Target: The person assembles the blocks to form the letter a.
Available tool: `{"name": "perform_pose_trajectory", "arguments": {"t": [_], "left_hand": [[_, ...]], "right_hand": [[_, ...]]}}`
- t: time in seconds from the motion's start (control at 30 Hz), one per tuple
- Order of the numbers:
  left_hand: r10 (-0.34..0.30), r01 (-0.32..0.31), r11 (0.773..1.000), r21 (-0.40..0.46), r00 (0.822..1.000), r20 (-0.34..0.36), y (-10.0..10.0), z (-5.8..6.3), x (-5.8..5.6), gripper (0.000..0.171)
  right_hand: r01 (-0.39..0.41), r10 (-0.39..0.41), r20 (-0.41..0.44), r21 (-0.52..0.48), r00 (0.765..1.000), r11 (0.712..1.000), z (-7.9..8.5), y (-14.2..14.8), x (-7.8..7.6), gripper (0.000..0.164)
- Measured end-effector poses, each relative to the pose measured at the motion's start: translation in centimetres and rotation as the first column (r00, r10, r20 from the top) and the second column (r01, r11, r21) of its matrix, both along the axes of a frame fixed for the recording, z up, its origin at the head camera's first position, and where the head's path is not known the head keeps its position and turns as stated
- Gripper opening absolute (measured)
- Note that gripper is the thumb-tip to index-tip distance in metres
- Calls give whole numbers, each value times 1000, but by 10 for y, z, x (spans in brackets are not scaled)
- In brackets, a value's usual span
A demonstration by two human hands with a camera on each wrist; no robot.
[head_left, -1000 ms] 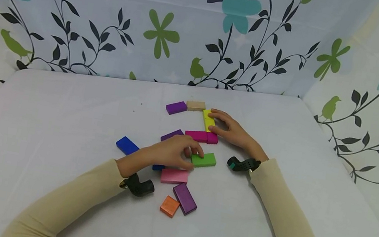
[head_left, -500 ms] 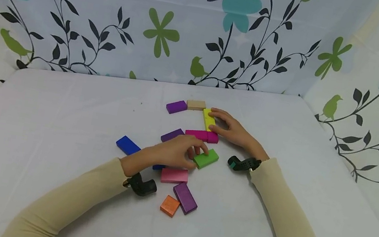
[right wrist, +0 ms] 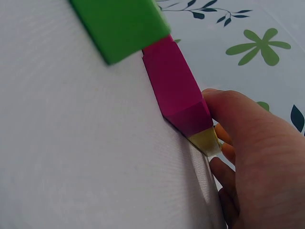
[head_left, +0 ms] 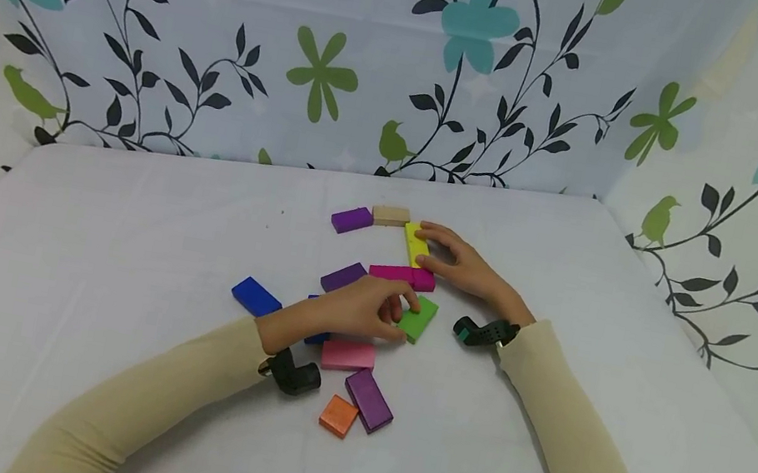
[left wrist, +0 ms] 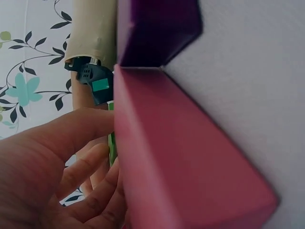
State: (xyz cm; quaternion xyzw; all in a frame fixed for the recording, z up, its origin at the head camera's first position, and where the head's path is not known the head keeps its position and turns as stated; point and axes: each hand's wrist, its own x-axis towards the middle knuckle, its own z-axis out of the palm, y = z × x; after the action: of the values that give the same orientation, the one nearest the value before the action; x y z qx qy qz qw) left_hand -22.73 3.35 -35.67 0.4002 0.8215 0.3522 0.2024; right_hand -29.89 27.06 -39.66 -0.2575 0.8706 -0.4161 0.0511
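In the head view, my left hand [head_left: 366, 307] holds a green block [head_left: 419, 320] between thumb and fingers, at its left side. The block lies on the white cloth just below two magenta blocks [head_left: 397, 273] set end to end. Farther back, my right hand [head_left: 468, 267] grips a yellow block [head_left: 414, 244], thumb at the near end and fingers at the far end. That yellow block stands between the magenta blocks and a tan block [head_left: 391, 216]. In the right wrist view, the yellow block [right wrist: 207, 141] shows just past the magenta; its far part is hidden.
A violet block [head_left: 352, 220] touches the tan one. Around my left hand lie a purple block [head_left: 343, 277], a blue block [head_left: 257, 297] and a partly covered dark blue one. Nearer are a pink block [head_left: 348, 356], a dark purple block [head_left: 368, 401] and an orange block [head_left: 338, 416].
My left hand has moved a little to the right, turning the green block from nearly crosswise to more lengthwise. The right hand keeps its place on the yellow block.
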Motion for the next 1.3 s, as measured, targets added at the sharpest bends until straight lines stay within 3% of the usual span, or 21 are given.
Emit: {"name": "perform_pose_trajectory", "arguments": {"t": [0.43,0.7,1.3], "left_hand": [[39,-43,998,55,997,73,2,-6,-1,33],[49,-57,997,44,986,158,3,-4,-4,34],[111,-121,990,68,984,139,12,-8,0,31]], "right_hand": [[22,-22,33,13,999,1000,3,-4,5,49],[26,-26,13,38,1000,999,-1,-1,1,48],[14,-13,-6,31,1000,999,1,-1,1,48]]}}
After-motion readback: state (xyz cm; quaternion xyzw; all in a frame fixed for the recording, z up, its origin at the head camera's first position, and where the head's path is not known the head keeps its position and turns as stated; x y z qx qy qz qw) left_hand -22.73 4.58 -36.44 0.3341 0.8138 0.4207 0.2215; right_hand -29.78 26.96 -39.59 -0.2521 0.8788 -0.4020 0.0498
